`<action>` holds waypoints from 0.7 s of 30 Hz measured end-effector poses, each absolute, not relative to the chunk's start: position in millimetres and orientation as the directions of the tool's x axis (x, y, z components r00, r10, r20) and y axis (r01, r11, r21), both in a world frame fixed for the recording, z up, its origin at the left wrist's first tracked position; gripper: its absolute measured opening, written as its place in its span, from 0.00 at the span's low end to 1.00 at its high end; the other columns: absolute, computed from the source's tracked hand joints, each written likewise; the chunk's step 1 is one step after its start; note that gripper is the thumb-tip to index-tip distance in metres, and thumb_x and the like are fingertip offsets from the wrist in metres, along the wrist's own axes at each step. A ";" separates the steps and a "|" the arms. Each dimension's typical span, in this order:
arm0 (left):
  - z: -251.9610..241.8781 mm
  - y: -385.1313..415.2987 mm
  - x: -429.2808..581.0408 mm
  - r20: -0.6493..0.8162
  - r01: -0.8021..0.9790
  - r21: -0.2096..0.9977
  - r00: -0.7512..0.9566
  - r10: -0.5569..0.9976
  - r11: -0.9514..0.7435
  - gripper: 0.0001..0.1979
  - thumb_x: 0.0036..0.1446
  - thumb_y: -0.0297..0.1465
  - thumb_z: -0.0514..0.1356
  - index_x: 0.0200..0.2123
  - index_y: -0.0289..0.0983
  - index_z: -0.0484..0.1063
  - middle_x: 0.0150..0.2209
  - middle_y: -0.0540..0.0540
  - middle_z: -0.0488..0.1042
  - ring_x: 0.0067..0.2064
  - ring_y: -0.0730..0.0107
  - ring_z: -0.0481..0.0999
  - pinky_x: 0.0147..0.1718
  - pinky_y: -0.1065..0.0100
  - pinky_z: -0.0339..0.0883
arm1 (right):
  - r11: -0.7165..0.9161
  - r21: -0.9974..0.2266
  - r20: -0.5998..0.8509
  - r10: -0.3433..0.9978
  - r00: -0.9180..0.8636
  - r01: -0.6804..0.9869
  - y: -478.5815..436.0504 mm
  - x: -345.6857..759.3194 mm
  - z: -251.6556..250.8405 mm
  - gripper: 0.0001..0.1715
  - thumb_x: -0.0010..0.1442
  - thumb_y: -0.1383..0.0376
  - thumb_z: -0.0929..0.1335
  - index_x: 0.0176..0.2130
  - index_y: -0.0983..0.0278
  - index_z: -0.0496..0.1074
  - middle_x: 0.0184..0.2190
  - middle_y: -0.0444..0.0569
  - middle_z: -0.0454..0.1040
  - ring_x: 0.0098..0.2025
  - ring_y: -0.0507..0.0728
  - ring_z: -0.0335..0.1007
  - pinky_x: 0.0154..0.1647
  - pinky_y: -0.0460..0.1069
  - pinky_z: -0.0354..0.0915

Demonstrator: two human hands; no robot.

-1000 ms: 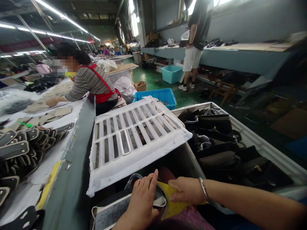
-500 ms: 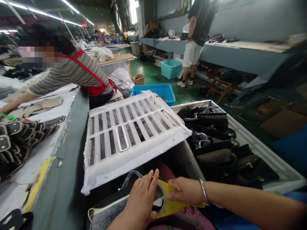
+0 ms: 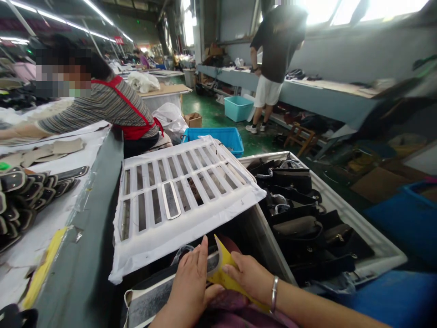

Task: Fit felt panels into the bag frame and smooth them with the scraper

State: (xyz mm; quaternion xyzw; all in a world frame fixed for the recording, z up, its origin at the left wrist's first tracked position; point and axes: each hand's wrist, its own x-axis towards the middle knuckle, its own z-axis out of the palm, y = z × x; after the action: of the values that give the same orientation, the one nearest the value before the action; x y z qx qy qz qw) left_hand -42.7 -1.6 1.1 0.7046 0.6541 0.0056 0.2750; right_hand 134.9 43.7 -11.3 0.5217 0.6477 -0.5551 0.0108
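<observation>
While both our hands meet low at the near edge of the bin, the yellow sheet [image 3: 221, 273] lies between them, and that is the relation that matters. Our right hand [image 3: 249, 278] has it from the right side, thumb and fingertips closed on its lower part, while its upper corner curls up and stands free toward the white slotted tray [image 3: 180, 200]. Its long axis runs from that raised corner down and to the right, under our right wrist with its metal bracelet [image 3: 273, 294].

Our left hand [image 3: 189, 287] lies flat, fingers stretched out together and pointing away from us, pressing on a grey, white-edged piece [image 3: 160, 298] just left of the sheet; its fingers touch the sheet's left edge but do not close round anything. So the sheet sits to the right of our left fingers and directly in the grip of the right hand, which is the nearer one.

Beyond the tray, a white tub [image 3: 372, 243] holds dark bags, and a person in a striped top and red apron [image 3: 112, 107] leans over the long table [image 3: 85, 255] on our left.
</observation>
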 end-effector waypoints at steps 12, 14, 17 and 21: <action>18.0 -16.6 -35.7 -0.384 0.934 0.356 0.173 0.907 -0.028 0.44 0.45 0.43 0.60 0.63 0.35 0.49 0.64 0.43 0.50 0.64 0.57 0.51 0.61 0.52 0.47 | -0.515 -0.768 -0.412 0.853 -0.321 -0.381 41.6 178.5 21.9 0.28 0.46 0.60 0.74 0.42 0.66 0.61 0.31 0.43 0.68 0.28 0.46 0.65 0.32 0.43 0.65; 18.3 -20.3 -34.1 -0.358 0.936 0.348 0.188 0.915 -0.056 0.42 0.47 0.43 0.59 0.63 0.37 0.48 0.65 0.44 0.48 0.65 0.57 0.50 0.61 0.51 0.46 | -0.506 -0.712 -0.445 0.862 -0.244 -0.487 39.3 164.1 19.1 0.26 0.41 0.63 0.75 0.38 0.67 0.63 0.31 0.43 0.67 0.29 0.46 0.64 0.34 0.44 0.66; 15.1 -25.7 -31.2 -0.319 0.943 0.325 0.185 0.930 -0.076 0.40 0.49 0.45 0.57 0.63 0.39 0.48 0.65 0.43 0.47 0.65 0.55 0.48 0.62 0.48 0.44 | -0.446 -0.699 -0.447 0.883 -0.145 -0.559 37.1 138.9 11.4 0.25 0.41 0.63 0.75 0.37 0.65 0.63 0.31 0.42 0.66 0.29 0.48 0.62 0.35 0.47 0.68; 4.5 -29.6 -31.6 -0.288 0.940 0.331 0.185 0.939 -0.083 0.38 0.50 0.46 0.56 0.63 0.41 0.49 0.65 0.45 0.46 0.65 0.55 0.48 0.62 0.47 0.44 | -0.339 -0.814 -0.371 0.928 -0.026 -0.472 39.8 117.1 -3.0 0.25 0.45 0.55 0.73 0.34 0.64 0.60 0.24 0.40 0.62 0.24 0.47 0.58 0.27 0.45 0.64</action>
State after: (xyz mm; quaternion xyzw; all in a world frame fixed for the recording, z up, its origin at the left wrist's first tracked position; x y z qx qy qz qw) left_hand -31.6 -29.6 4.5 0.7360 0.6384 -0.0005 0.2253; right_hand 117.1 39.8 -3.0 0.4654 0.2451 -0.6730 -0.5201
